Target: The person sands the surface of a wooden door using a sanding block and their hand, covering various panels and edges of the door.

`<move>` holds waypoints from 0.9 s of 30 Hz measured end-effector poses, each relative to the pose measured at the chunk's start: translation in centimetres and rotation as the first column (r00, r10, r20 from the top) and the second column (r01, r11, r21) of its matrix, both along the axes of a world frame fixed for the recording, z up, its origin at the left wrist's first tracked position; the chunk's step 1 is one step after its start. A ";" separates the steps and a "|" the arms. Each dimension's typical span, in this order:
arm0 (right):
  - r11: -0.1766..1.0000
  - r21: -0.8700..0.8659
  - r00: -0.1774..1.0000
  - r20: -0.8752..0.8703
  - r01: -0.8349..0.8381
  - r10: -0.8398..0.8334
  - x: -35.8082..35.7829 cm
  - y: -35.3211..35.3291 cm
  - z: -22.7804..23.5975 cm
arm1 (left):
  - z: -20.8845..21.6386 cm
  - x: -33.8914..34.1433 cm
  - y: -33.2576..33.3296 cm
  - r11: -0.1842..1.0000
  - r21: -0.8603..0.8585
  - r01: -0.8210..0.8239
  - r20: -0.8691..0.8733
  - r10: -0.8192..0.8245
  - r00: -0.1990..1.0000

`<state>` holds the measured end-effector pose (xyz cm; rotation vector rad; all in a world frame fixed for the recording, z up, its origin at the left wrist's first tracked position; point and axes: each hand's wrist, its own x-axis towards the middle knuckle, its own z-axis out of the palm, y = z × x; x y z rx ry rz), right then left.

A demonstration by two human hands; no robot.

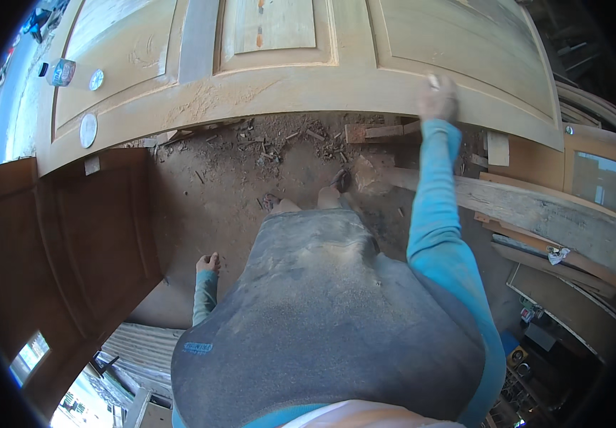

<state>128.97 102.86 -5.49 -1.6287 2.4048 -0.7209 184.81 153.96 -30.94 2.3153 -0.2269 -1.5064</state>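
Workshop, dirt floor (208, 192) strewn with chips | pale unfinished panelled wooden door (301, 85) lies flat ahead of me | my right hand (438, 98) presses a small pale pad, apparently sandpaper, on its near rail, fingers closed over it | my left hand (207, 262) hangs empty, loosely curled | judged heavy, stiff; best lifted by the long edges.

Dirt floor (215, 185): wood scraps (383, 131), shavings, planks (536, 207); door's (286, 85) support unclear.
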 end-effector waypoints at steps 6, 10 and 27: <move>0.851 -0.040 0.852 -0.029 -0.524 0.524 20.2 5.9 -0.1 | 2.0 -1.8 -12.1 0.942 -0.314 0.120 0.085 -0.098 0.992; 0.981 -0.170 0.995 -0.041 -0.094 0.088 -1.7 1.5 -1.5 | -2.8 2.8 -4.5 0.962 -0.271 0.018 0.108 0.012 0.994; 0.838 -0.107 0.810 0.216 -0.536 0.545 23.5 1.8 0.7 | 10.0 -7.7 -15.2 0.909 -0.255 0.329 0.273 -0.259 0.927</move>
